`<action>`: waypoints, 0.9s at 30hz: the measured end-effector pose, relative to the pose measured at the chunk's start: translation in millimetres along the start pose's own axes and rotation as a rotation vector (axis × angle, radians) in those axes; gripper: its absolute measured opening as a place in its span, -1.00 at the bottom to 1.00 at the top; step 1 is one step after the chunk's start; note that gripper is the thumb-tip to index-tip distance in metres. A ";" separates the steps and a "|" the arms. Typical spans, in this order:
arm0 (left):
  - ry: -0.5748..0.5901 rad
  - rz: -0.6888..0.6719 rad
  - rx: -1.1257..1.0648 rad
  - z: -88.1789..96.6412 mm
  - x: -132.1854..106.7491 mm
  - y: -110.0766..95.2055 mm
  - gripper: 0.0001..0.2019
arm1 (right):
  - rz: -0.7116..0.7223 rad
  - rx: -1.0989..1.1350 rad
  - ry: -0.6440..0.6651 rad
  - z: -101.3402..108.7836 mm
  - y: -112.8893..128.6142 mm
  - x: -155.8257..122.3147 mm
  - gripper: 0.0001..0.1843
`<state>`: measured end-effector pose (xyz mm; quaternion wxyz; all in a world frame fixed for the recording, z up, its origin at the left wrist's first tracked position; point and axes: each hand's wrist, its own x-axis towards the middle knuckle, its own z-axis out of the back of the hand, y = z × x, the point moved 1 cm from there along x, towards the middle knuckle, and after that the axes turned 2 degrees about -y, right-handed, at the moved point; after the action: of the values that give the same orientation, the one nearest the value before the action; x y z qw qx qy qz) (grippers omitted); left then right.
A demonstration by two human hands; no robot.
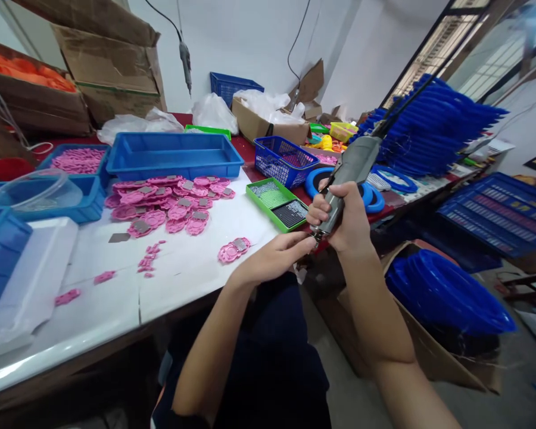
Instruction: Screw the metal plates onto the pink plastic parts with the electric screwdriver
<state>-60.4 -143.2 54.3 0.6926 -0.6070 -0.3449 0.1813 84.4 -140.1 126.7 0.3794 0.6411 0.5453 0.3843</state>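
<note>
My right hand [352, 221] is wrapped round the body of a grey electric screwdriver [355, 161], tilted with its nose down toward my left. At that nose, the fingers of my left hand [279, 256] are closed together on the tip; whether a small part is also between them is hidden. Just left of my left hand, a pink plastic piece with a grey plate [233, 250] lies on the white work surface [178, 280]. A green tray [277, 202] of small screws and dark parts stands behind my hands. Farther left is a pile of similar pink pieces [174, 199].
Small pink parts [149, 257] lie loose at the left. Behind the pile stands a blue bin [174, 156], with a blue basket [286, 161] to its right. Another screwdriver [185, 62] hangs overhead. A carton with blue round items [442, 292] stands low at the right.
</note>
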 end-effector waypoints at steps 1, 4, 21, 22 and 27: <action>0.091 0.016 -0.062 5.0 0.6 1.0 -0.62 | -0.002 -0.009 0.014 -0.9 -0.5 -1.4 -0.63; -0.006 0.027 0.008 2.3 2.1 0.2 -0.74 | 0.050 -0.019 -0.014 -7.1 -5.4 -3.3 -0.64; -0.193 -0.049 -0.136 -14.7 -1.9 15.1 -0.60 | 0.072 0.010 0.189 -9.5 -0.4 -0.8 -0.67; -0.357 -0.119 0.006 -18.5 -3.8 12.7 -0.68 | 0.106 0.015 0.155 -11.2 -2.4 -0.7 -0.69; -0.729 -0.283 0.249 -30.1 -14.4 7.7 -0.76 | 0.098 0.050 0.156 -8.6 -4.2 -2.6 -0.75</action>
<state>-48.2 -172.8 42.5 0.6112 -0.3610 -0.6234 0.3279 74.6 -141.6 126.3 0.3006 0.6445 0.5504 0.4375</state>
